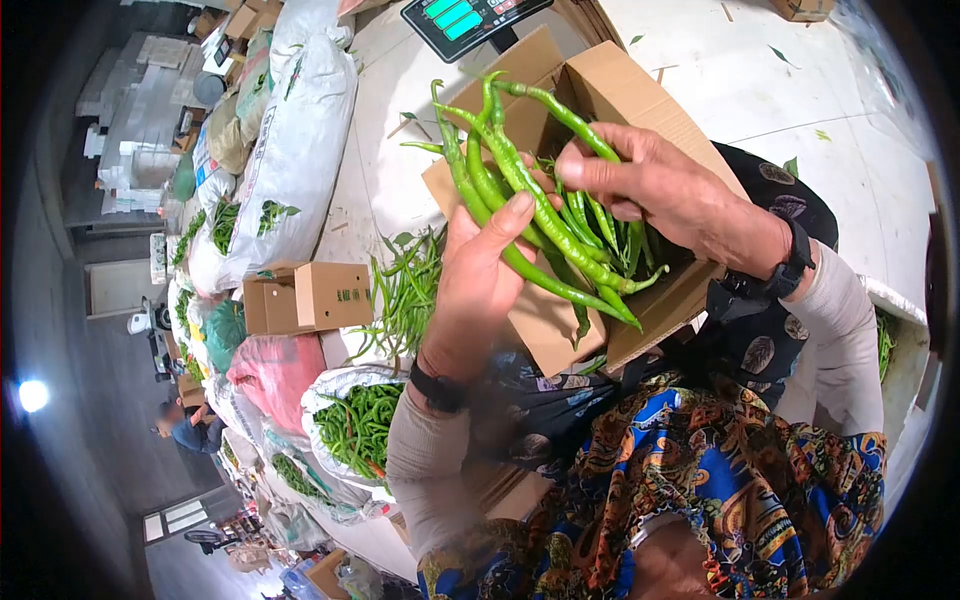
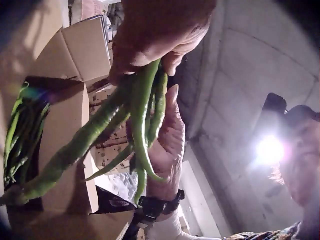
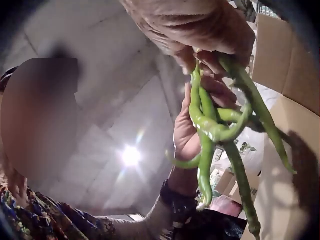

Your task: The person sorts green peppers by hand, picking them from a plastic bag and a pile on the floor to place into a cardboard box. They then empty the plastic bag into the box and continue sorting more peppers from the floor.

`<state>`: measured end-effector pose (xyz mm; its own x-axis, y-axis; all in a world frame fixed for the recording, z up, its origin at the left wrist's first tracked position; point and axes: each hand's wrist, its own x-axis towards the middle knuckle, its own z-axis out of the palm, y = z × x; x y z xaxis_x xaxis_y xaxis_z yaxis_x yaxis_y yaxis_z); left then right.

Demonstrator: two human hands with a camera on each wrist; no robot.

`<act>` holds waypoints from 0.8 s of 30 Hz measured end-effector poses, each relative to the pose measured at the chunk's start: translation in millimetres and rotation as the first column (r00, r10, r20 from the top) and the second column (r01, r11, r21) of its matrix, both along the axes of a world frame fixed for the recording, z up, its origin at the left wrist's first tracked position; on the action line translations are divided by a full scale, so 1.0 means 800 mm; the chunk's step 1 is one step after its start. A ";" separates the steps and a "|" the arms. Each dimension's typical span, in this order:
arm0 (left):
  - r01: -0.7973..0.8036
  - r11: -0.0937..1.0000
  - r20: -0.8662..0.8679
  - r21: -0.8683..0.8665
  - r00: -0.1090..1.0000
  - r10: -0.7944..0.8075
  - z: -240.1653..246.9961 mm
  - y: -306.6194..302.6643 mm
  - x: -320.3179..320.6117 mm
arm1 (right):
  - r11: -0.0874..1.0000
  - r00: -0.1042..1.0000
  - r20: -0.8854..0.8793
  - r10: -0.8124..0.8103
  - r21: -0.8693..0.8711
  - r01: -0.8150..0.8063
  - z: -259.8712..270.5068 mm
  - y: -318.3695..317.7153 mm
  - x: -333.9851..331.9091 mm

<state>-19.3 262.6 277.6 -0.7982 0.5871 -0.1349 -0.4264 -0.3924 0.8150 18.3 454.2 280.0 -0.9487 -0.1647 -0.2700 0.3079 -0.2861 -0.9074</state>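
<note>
Over an open cardboard box point(image 1: 655, 100), my left hand point(image 1: 478, 270) grips a loose bunch of long green chili peppers point(image 1: 515, 175), its thumb lying across them. My right hand point(image 1: 670, 190) is close beside it, fingers curled and pinching a green chili pepper point(image 1: 565, 115) that arches out to the left. In the right wrist view, several peppers point(image 3: 206, 115) hang below the right hand point(image 3: 200, 27), with the left hand point(image 3: 186, 132) behind them. More green chili peppers point(image 1: 632, 245) lie inside the box, partly hidden by the hands and the bunch.
A digital scale point(image 1: 465, 22) with a lit display stands beyond the box. To the left are a loose pile of peppers point(image 1: 408, 295), a small cardboard box point(image 1: 335, 296), a sack of peppers point(image 1: 360, 425) and a large white sack point(image 1: 300, 150). Another person point(image 1: 190, 430) is farther back.
</note>
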 end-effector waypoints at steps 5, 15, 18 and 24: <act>0.024 0.999 0.058 -0.044 0.998 -0.022 -0.016 0.001 -0.004 | 0.921 0.977 -0.086 0.196 0.358 -0.153 -0.010 -0.016 0.004; 0.001 0.999 0.131 0.043 0.991 -0.007 -0.019 -0.001 -0.017 | 0.988 0.994 0.068 0.081 -0.138 -0.071 -0.040 0.001 -0.007; 0.088 0.996 0.026 0.027 0.996 -0.088 -0.020 -0.005 -0.022 | 0.976 0.987 0.041 0.158 -0.159 -0.150 -0.049 0.007 -0.013; -0.012 1.000 0.020 0.026 1.000 0.012 -0.014 0.007 -0.012 | 0.962 0.980 -0.054 0.193 -0.185 -0.199 -0.032 -0.011 -0.001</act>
<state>-28.6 268.5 266.4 -0.8025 0.5810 -0.1359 -0.4378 -0.4186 0.7957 17.1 445.5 254.0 -0.9010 -0.3931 -0.1834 0.3441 -0.3903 -0.8540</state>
